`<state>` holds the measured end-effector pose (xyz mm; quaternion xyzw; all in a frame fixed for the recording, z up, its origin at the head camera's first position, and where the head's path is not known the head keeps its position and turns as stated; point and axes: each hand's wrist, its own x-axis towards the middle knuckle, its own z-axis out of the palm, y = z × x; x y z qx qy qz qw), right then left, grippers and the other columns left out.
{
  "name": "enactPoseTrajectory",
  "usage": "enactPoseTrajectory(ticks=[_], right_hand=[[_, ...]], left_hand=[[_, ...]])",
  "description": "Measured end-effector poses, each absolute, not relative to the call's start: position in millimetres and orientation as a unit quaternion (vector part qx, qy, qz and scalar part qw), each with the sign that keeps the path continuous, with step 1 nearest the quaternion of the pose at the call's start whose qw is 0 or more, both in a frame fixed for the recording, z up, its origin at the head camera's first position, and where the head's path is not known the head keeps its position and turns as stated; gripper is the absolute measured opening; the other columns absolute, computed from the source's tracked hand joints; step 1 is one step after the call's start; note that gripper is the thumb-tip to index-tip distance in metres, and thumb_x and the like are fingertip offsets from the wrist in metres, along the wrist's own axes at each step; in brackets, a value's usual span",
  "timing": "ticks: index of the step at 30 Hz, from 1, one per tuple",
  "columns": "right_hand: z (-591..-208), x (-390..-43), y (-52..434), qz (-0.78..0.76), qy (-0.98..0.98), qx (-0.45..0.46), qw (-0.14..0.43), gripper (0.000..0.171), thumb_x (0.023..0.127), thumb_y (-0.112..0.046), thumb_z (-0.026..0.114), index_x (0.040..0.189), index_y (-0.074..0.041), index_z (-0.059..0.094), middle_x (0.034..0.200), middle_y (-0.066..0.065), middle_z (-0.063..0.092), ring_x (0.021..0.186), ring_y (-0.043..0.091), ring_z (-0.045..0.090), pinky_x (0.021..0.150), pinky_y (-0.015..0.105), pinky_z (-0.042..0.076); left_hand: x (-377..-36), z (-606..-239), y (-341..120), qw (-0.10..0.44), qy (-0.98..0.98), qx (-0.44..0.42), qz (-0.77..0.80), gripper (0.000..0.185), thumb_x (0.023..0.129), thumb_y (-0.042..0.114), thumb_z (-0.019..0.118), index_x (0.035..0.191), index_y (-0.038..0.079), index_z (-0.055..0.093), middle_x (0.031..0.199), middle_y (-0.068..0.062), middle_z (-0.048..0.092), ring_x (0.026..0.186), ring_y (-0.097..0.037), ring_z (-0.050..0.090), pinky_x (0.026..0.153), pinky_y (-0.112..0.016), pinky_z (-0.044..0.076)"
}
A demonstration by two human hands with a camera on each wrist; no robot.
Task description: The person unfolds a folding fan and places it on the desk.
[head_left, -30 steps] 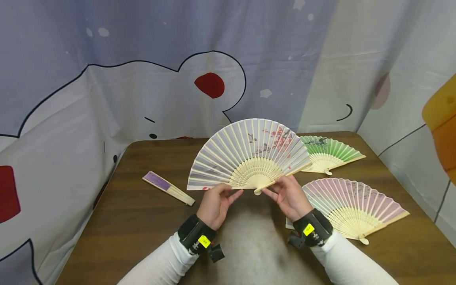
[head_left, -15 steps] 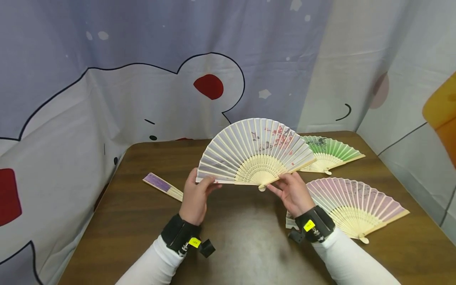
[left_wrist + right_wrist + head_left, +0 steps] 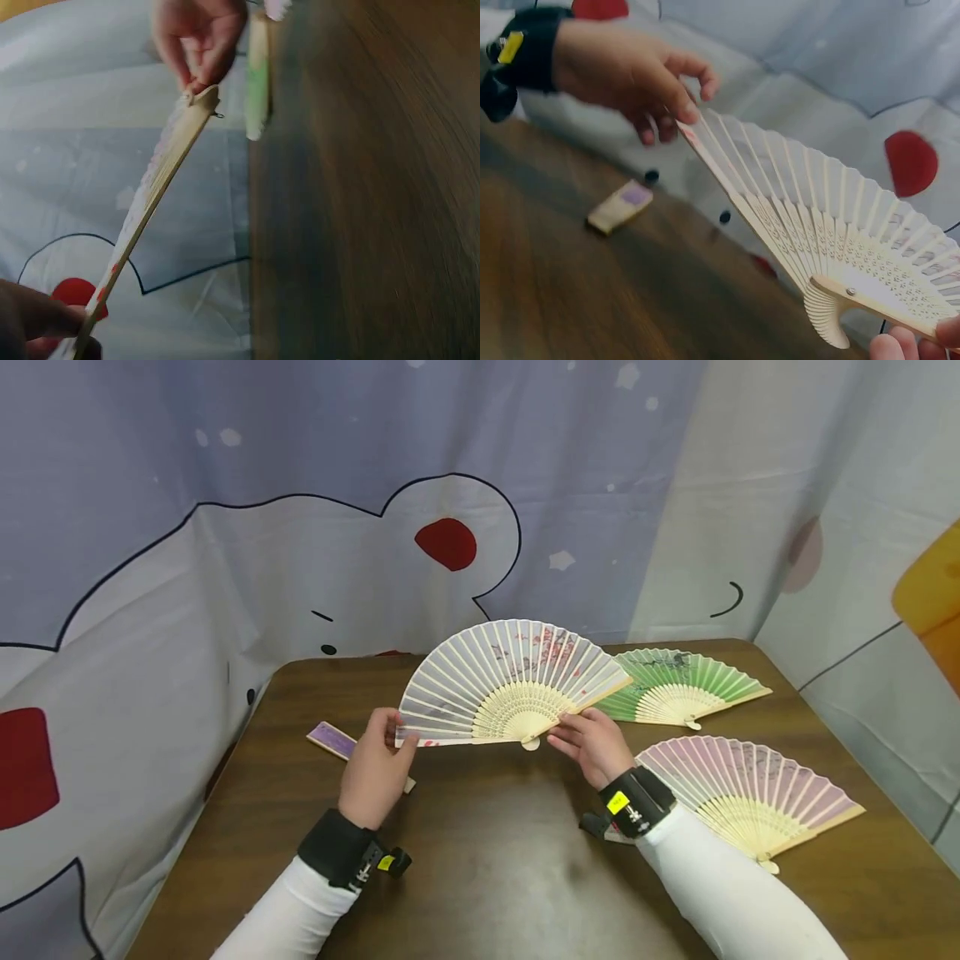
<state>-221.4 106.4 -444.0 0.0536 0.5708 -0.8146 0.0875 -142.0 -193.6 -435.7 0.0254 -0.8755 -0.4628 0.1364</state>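
Note:
Both hands hold up a spread white folding fan (image 3: 495,685) with red blossoms and pale ribs, clear of the tabletop in the wrist views. My left hand (image 3: 378,768) pinches its outer left corner between thumb and fingers. Along the right guard stick, close to the pivot, my right hand (image 3: 592,745) grips it. In the right wrist view the fan's ribs (image 3: 840,240) are spread wide above the rivet. Seen from the left wrist, the fan's edge (image 3: 154,202) runs slanting between the two hands.
A folded purple fan (image 3: 330,739) lies on the brown table (image 3: 465,860), partly behind the left hand. An open green fan (image 3: 686,681) lies at the back right, an open pink fan (image 3: 757,789) nearer, partly behind the right arm. A printed curtain (image 3: 337,568) hangs behind.
My left hand has slid outward from near the pivot along the guard stick to the fan's left corner. Lately fan and both hands have shifted left, uncovering more of the green fan.

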Motion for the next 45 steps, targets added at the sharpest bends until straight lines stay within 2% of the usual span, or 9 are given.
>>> enactPoseTrajectory(ticks=[3, 6, 14, 19, 26, 30, 36, 40, 45], right_hand=[[-446.4, -234.0, 98.9, -0.803, 0.587, 0.051, 0.091, 0.009, 0.099, -0.001, 0.052, 0.105, 0.002, 0.046, 0.089, 0.005, 0.061, 0.076, 0.016, 0.069, 0.079, 0.031, 0.059], [-449.3, -246.2, 93.3, -0.791, 0.600, 0.065, 0.098, 0.008, 0.098, 0.000, 0.054, 0.100, 0.002, 0.047, 0.091, 0.007, 0.060, 0.074, 0.017, 0.069, 0.078, 0.031, 0.059], [-456.2, -273.7, 75.6, -0.775, 0.610, 0.119, 0.109, 0.010, 0.097, 0.001, 0.057, 0.092, -0.001, 0.048, 0.095, 0.011, 0.058, 0.072, 0.017, 0.069, 0.072, 0.029, 0.060], [-459.5, -283.4, 62.7, -0.771, 0.609, 0.139, 0.124, 0.007, 0.097, 0.001, 0.058, 0.095, 0.001, 0.050, 0.092, 0.012, 0.059, 0.071, 0.016, 0.069, 0.070, 0.027, 0.060], [-465.1, -293.2, 50.1, -0.771, 0.596, 0.173, 0.142, 0.007, 0.096, 0.002, 0.059, 0.099, 0.004, 0.054, 0.095, 0.015, 0.060, 0.069, 0.016, 0.070, 0.071, 0.027, 0.060], [-465.8, -295.3, 44.3, -0.764, 0.598, 0.190, 0.148, 0.012, 0.096, 0.001, 0.060, 0.105, 0.008, 0.057, 0.097, 0.017, 0.064, 0.070, 0.017, 0.070, 0.069, 0.027, 0.060], [-454.5, -287.7, 41.8, -0.758, 0.602, 0.200, 0.153, 0.023, 0.096, 0.002, 0.058, 0.116, 0.013, 0.055, 0.088, 0.018, 0.067, 0.067, 0.019, 0.070, 0.071, 0.030, 0.060], [-448.1, -284.0, 40.3, -0.750, 0.609, 0.198, 0.166, 0.016, 0.097, 0.002, 0.056, 0.111, 0.011, 0.056, 0.081, 0.017, 0.068, 0.067, 0.021, 0.070, 0.074, 0.033, 0.060], [-451.6, -286.8, 40.7, -0.742, 0.618, 0.190, 0.177, 0.013, 0.098, 0.000, 0.055, 0.106, 0.009, 0.057, 0.076, 0.015, 0.068, 0.064, 0.021, 0.070, 0.066, 0.030, 0.060]], left_hand=[[-147.0, -439.1, -198.7, 0.129, -0.923, 0.018, -0.363, 0.018, 0.096, 0.028, 0.065, 0.107, 0.016, 0.058, 0.093, -0.006, 0.059, 0.075, -0.023, 0.054, 0.060, -0.033, 0.045], [-154.7, -442.7, -203.7, 0.118, -0.943, 0.003, -0.310, 0.018, 0.093, 0.030, 0.069, 0.100, 0.016, 0.060, 0.087, -0.005, 0.057, 0.071, -0.022, 0.053, 0.058, -0.034, 0.044], [-181.4, -451.0, -217.9, 0.069, -0.968, -0.002, -0.242, 0.024, 0.088, 0.028, 0.075, 0.101, 0.013, 0.061, 0.090, -0.008, 0.064, 0.075, -0.026, 0.056, 0.068, -0.042, 0.044], [-199.9, -453.1, -228.7, 0.029, -0.980, -0.001, -0.194, 0.019, 0.088, 0.026, 0.073, 0.096, 0.013, 0.061, 0.087, -0.010, 0.066, 0.078, -0.031, 0.059, 0.074, -0.049, 0.042], [-222.5, -459.8, -241.5, -0.034, -0.982, 0.008, -0.187, 0.017, 0.089, 0.026, 0.071, 0.084, 0.015, 0.060, 0.075, -0.003, 0.061, 0.076, -0.028, 0.057, 0.075, -0.046, 0.038], [-231.6, -462.9, -246.7, -0.058, -0.980, 0.020, -0.189, 0.017, 0.089, 0.026, 0.072, 0.082, 0.015, 0.061, 0.074, -0.003, 0.059, 0.077, -0.027, 0.057, 0.078, -0.047, 0.037], [-237.7, -466.2, -248.4, -0.056, -0.980, 0.027, -0.187, 0.016, 0.090, 0.025, 0.072, 0.082, 0.015, 0.062, 0.075, -0.003, 0.060, 0.080, -0.029, 0.056, 0.079, -0.047, 0.036], [-238.6, -466.3, -248.0, -0.049, -0.983, 0.027, -0.175, 0.013, 0.091, 0.025, 0.070, 0.084, 0.015, 0.064, 0.078, -0.005, 0.061, 0.083, -0.031, 0.056, 0.078, -0.047, 0.037], [-238.4, -465.6, -246.6, -0.038, -0.985, 0.032, -0.162, 0.012, 0.090, 0.026, 0.071, 0.083, 0.016, 0.066, 0.091, -0.012, 0.058, 0.091, -0.036, 0.054, 0.079, -0.048, 0.040]])
